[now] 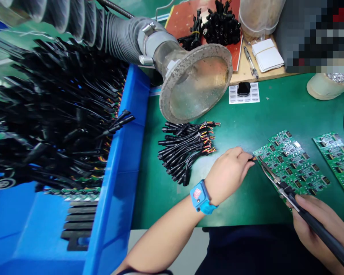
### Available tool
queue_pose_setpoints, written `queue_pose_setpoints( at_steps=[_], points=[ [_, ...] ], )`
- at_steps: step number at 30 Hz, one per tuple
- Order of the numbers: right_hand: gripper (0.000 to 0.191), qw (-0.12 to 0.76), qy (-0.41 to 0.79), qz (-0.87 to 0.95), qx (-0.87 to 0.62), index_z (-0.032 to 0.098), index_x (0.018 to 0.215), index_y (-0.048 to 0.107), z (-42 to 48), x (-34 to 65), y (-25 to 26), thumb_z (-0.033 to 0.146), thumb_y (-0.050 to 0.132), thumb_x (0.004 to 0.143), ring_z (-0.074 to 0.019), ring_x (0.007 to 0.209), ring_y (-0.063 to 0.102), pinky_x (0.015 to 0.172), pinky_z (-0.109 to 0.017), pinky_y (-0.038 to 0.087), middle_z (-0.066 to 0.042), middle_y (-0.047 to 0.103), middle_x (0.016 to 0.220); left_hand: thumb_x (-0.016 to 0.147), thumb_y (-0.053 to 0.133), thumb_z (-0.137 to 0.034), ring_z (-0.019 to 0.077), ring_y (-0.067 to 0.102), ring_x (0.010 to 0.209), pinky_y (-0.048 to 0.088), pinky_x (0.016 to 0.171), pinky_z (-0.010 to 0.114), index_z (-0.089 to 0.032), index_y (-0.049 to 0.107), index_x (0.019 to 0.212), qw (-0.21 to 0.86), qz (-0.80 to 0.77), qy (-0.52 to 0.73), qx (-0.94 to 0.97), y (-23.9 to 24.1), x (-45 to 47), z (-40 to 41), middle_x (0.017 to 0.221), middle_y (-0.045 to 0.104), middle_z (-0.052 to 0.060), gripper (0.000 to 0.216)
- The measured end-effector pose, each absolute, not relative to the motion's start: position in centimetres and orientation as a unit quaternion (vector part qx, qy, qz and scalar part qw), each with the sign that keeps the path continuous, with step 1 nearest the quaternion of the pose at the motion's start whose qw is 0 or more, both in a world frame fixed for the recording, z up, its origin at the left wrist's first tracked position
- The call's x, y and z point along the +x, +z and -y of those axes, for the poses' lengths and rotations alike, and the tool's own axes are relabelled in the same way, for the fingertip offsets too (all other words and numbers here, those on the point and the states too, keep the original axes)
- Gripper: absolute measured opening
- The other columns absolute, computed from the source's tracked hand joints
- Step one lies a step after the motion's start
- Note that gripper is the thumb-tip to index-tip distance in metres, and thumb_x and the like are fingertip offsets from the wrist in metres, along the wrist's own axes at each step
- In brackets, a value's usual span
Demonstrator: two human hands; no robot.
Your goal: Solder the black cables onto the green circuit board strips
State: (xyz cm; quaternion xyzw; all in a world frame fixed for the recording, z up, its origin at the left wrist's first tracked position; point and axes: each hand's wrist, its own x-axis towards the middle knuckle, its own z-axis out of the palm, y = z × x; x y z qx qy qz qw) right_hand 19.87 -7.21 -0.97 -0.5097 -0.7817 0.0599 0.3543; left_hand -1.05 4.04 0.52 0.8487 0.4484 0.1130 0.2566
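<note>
My left hand (pixel 231 170), a blue strap on its wrist, pinches a black cable's wire end (pixel 254 158) at the left corner of a panel of green circuit boards (pixel 292 162). Most of that cable is hidden beneath my fingers. In my right hand (pixel 318 221) is a soldering iron (pixel 289 193) with a thin metal tube along its shaft. Its tip points at the board edge, close by the wires; whether it touches them I cannot tell. Left of my hands lies a fanned pile of black connector cables (pixel 186 147) with coloured wire ends.
A fume extraction hose (pixel 195 84) hangs over the green table (pixel 166 206). The blue bin (pixel 117 172) at left holds many cables. A second board panel (pixel 336 160) lies at right. Behind are a smartwatch (pixel 243 88), a pen (pixel 250 62) and white cards (pixel 267 55).
</note>
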Motion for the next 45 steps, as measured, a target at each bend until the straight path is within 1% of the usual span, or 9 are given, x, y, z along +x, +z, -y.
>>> queue_pose_setpoints(
  at_steps=[5,11,16,22,26,32,38,42,45],
  points=[
    [0.034,0.350,0.063,0.789,-0.502,0.014,0.110,0.055,7.25,19.97,-1.05,0.010,0.059,0.077,-0.0160,0.076,0.065,0.069,-0.027,0.056,-0.005,0.065,0.088,0.090,0.047,-0.025,0.0178,0.058,0.080,0.051,0.076,0.034,-0.014,0.060,0.101,0.266,-0.452,0.123,0.843,0.52,-1.01,-4.00,0.088,0.059,0.007,0.020],
    [0.033,0.334,0.059,0.789,-0.513,0.015,0.112,0.053,7.22,19.75,-0.98,0.012,0.058,0.079,-0.0157,0.079,0.064,0.069,-0.026,0.056,-0.005,0.065,0.088,0.089,0.048,-0.025,0.0188,0.058,0.080,0.050,0.075,0.034,-0.011,0.061,0.095,0.261,-0.475,0.131,0.830,0.75,-0.56,-3.62,0.086,0.059,0.009,0.020],
    [0.036,0.349,0.050,0.789,-0.503,0.014,0.113,0.054,7.12,19.70,-1.04,0.009,0.059,0.077,-0.0147,0.077,0.065,0.070,-0.025,0.056,-0.004,0.066,0.087,0.089,0.048,-0.024,0.0189,0.057,0.081,0.049,0.076,0.035,-0.011,0.061,0.098,0.268,-0.469,0.126,0.832,0.72,-0.68,-3.70,0.087,0.059,0.009,0.020],
    [0.042,0.359,0.060,0.781,-0.507,0.017,0.116,0.053,7.31,19.72,-1.06,0.008,0.060,0.076,-0.0154,0.076,0.065,0.068,-0.027,0.056,-0.003,0.067,0.087,0.089,0.048,-0.024,0.0179,0.057,0.080,0.050,0.076,0.035,-0.014,0.060,0.098,0.270,-0.458,0.134,0.837,0.53,-0.84,-3.83,0.087,0.058,0.007,0.018],
    [0.038,0.352,0.053,0.786,-0.506,0.016,0.114,0.053,7.39,19.73,-1.07,0.010,0.059,0.077,-0.0150,0.075,0.065,0.067,-0.026,0.056,-0.004,0.066,0.087,0.088,0.050,-0.024,0.0184,0.057,0.080,0.050,0.076,0.035,-0.013,0.060,0.098,0.265,-0.464,0.132,0.835,0.47,-0.76,-3.71,0.087,0.058,0.008,0.018],
    [0.030,0.306,0.076,0.774,-0.550,0.020,0.109,0.054,7.78,20.02,-1.47,0.018,0.059,0.080,-0.0159,0.078,0.066,0.068,-0.027,0.056,-0.003,0.066,0.092,0.089,0.049,-0.024,0.0179,0.057,0.079,0.051,0.075,0.034,-0.014,0.060,0.099,0.261,-0.459,0.133,0.839,0.44,-0.84,-3.73,0.087,0.058,0.007,0.018],
    [0.031,0.340,0.058,0.780,-0.522,0.018,0.110,0.055,7.35,19.91,-0.97,0.013,0.058,0.079,-0.0149,0.074,0.066,0.067,-0.025,0.056,-0.003,0.067,0.087,0.089,0.048,-0.024,0.0179,0.057,0.080,0.050,0.076,0.035,-0.014,0.061,0.100,0.282,-0.455,0.139,0.833,0.55,-0.99,-3.97,0.088,0.059,0.008,0.019],
    [0.031,0.332,0.068,0.779,-0.528,0.019,0.111,0.054,7.35,19.71,-0.85,0.015,0.057,0.080,-0.0154,0.075,0.066,0.067,-0.027,0.056,-0.003,0.066,0.088,0.089,0.049,-0.024,0.0180,0.058,0.081,0.051,0.076,0.035,-0.014,0.060,0.099,0.276,-0.461,0.141,0.832,0.48,-0.87,-3.85,0.088,0.058,0.008,0.018],
    [0.030,0.320,0.073,0.776,-0.539,0.020,0.110,0.054,7.43,19.89,-1.06,0.016,0.058,0.080,-0.0144,0.074,0.066,0.067,-0.025,0.056,-0.002,0.067,0.088,0.088,0.050,-0.023,0.0182,0.058,0.080,0.051,0.075,0.035,-0.013,0.059,0.100,0.265,-0.464,0.139,0.834,0.42,-0.75,-3.69,0.088,0.058,0.008,0.018]
  ],
)
